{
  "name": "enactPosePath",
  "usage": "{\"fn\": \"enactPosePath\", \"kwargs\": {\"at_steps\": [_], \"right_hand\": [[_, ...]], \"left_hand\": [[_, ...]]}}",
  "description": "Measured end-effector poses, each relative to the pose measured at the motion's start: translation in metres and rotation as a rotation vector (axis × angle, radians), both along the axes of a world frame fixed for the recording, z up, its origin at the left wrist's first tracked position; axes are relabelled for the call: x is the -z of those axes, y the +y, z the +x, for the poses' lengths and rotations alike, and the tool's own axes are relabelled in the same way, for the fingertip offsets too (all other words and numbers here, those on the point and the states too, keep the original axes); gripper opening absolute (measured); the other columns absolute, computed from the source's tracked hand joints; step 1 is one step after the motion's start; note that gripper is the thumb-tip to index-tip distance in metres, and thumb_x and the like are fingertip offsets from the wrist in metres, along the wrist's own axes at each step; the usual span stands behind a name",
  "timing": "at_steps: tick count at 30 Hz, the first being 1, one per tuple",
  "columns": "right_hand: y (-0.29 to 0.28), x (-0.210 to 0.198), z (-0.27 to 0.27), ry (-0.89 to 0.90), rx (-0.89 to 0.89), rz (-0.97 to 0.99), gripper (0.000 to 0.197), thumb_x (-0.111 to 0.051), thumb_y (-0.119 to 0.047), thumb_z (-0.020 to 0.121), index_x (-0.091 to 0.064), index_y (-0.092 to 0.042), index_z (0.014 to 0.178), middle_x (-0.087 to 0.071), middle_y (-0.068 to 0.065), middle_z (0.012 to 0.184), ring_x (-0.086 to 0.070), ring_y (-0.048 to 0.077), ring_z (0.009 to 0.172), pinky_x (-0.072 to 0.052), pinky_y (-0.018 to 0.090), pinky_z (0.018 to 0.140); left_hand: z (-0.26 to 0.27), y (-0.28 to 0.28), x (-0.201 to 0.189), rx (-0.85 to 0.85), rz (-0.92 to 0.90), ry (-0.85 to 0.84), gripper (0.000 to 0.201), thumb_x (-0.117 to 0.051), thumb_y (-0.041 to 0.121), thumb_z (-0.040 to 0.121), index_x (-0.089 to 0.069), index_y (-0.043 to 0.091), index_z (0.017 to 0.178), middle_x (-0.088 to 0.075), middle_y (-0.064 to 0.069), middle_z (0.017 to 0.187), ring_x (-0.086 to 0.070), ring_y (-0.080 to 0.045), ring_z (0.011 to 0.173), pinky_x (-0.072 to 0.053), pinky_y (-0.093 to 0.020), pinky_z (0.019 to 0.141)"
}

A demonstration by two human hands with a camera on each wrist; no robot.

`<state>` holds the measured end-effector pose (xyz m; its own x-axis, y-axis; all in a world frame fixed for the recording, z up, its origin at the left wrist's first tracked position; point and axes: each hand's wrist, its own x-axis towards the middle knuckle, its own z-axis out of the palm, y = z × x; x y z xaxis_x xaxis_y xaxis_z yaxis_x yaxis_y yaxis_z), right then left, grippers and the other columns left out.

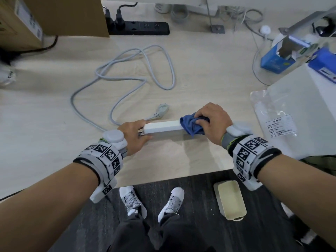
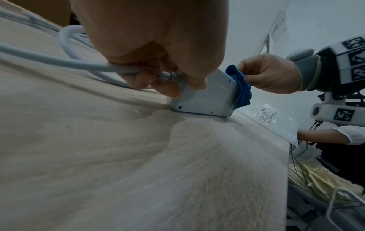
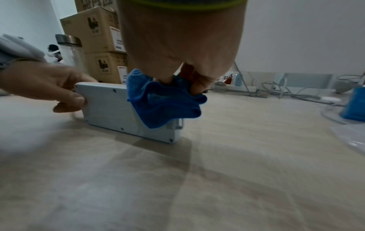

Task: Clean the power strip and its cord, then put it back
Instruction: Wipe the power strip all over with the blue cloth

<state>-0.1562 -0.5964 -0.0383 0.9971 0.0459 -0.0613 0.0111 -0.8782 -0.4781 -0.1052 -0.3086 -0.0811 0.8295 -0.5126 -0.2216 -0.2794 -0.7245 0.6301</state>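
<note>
A white power strip (image 1: 161,128) stands on its long edge on the pale wooden desk (image 1: 181,73), its screwed back (image 3: 110,107) facing me. My left hand (image 1: 135,134) grips its cord end (image 2: 177,87). My right hand (image 1: 211,121) pinches a bunched blue cloth (image 1: 191,126) over the strip's top near the other end (image 3: 158,101). The grey cord (image 1: 127,70) loops across the desk behind. Its plug (image 1: 161,110) lies loose just behind the strip.
A black power strip (image 1: 145,28) with plugs lies at the desk's back. Cardboard boxes (image 1: 27,19) stand far left, blue boxes (image 1: 283,55) and a white box (image 1: 300,113) with a plastic bag (image 1: 272,120) right. A cream bin (image 1: 230,199) sits on the floor.
</note>
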Motion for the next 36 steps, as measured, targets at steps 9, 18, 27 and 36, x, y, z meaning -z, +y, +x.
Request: {"fn": "enactPosePath", "kwargs": {"at_steps": [9,18,27,36], "right_hand": [[0.126,0.008,0.011,-0.308,-0.134,0.112,0.004,-0.067,-0.003,0.068,-0.064,-0.003,0.066,-0.056,0.015,0.069,-0.054,0.030,0.061,-0.031,0.028,0.065],[0.060,0.017,-0.006,-0.320,-0.143,0.060,0.024,-0.049,-0.018,0.086,-0.069,-0.004,0.084,-0.060,0.014,0.082,-0.056,0.033,0.071,-0.036,0.032,0.072],[0.016,0.021,-0.021,-0.376,0.018,0.079,0.028,-0.053,-0.020,0.087,-0.074,-0.006,0.099,-0.064,0.014,0.091,-0.057,0.035,0.081,-0.048,0.039,0.070],[0.114,0.038,-0.025,-0.265,-0.284,-0.135,0.055,-0.058,-0.020,0.083,-0.050,-0.006,0.135,-0.046,0.018,0.143,-0.038,0.035,0.136,-0.019,0.046,0.114]], "left_hand": [[-0.002,-0.008,-0.010,0.007,0.104,0.033,0.027,-0.062,0.014,0.084,-0.062,0.007,0.110,-0.066,-0.014,0.090,-0.061,-0.033,0.083,-0.036,-0.031,0.067],[-0.006,-0.004,-0.013,-0.031,-0.028,-0.024,0.028,-0.072,0.026,0.080,-0.065,0.018,0.105,-0.069,-0.005,0.085,-0.061,-0.024,0.073,-0.049,-0.033,0.068],[-0.012,-0.005,-0.002,-0.040,-0.057,-0.118,0.027,-0.070,0.023,0.082,-0.061,0.016,0.107,-0.061,0.003,0.076,-0.058,-0.021,0.066,-0.040,-0.026,0.063],[-0.011,-0.014,-0.012,-0.022,0.121,-0.011,0.033,-0.058,0.015,0.089,-0.054,0.010,0.121,-0.067,-0.017,0.105,-0.062,-0.035,0.094,-0.044,-0.035,0.079]]}}
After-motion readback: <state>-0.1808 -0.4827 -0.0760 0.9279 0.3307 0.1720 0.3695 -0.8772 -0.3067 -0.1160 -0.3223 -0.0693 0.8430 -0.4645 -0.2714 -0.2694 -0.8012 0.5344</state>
